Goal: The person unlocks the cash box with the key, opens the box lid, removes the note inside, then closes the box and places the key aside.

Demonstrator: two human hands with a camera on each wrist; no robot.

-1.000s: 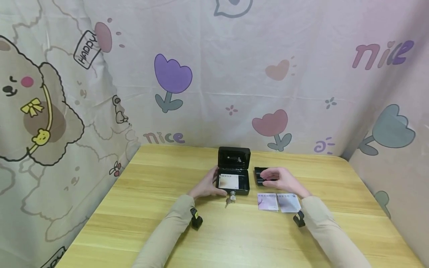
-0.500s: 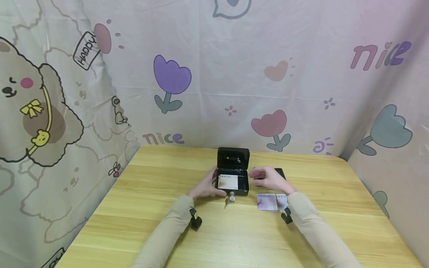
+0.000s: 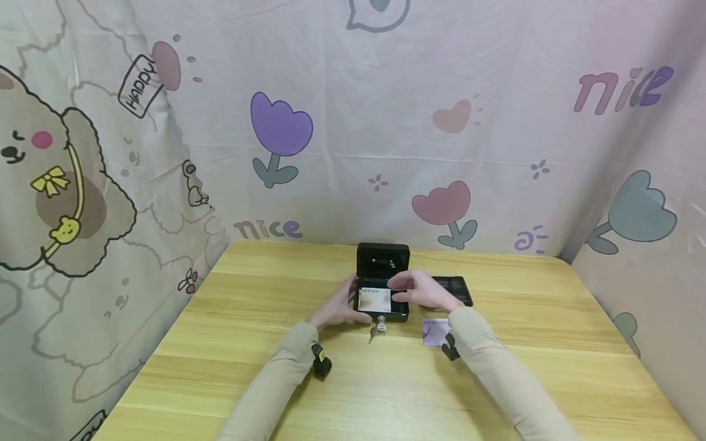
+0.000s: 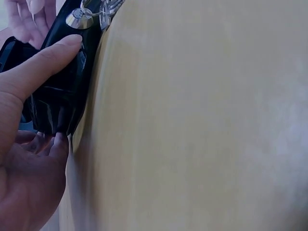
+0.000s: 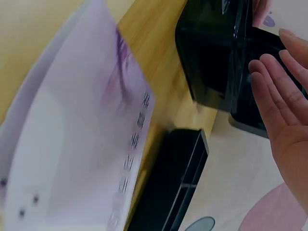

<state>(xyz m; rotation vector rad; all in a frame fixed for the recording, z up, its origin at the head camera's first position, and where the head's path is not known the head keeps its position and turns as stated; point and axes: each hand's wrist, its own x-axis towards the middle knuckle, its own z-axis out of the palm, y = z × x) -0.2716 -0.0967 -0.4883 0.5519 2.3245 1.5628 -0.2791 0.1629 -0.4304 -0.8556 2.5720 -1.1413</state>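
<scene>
A small black cash box [image 3: 398, 317] stands on the table with its lid [image 3: 383, 262] up. My left hand [image 3: 337, 305] grips its left side, the thumb [image 4: 60, 48] on the front wall beside the lock [image 4: 79, 20] and the fingers low on the side. Inside lies a pale printed paper [image 3: 375, 301]. My right hand [image 3: 423, 290] is over the box's right part, and in the right wrist view its fingers [image 5: 276, 89] are nearly straight, thumb apart, with nothing between them. Keys [image 3: 374, 332] hang at the lock.
A black compartment tray [image 3: 459, 290] lies right of the box, partly behind my right hand. Lilac printed papers [image 5: 82, 130] lie in front of it, mostly covered by my right sleeve [image 3: 480, 343] in the head view. A patterned cloth [image 3: 342, 202] hangs behind the table [image 3: 364, 392].
My right hand has moved left from over the black tray to over the cash box, uncovering the tray's right part. Its sleeve now covers one lilac paper. My left hand has stayed put.
</scene>
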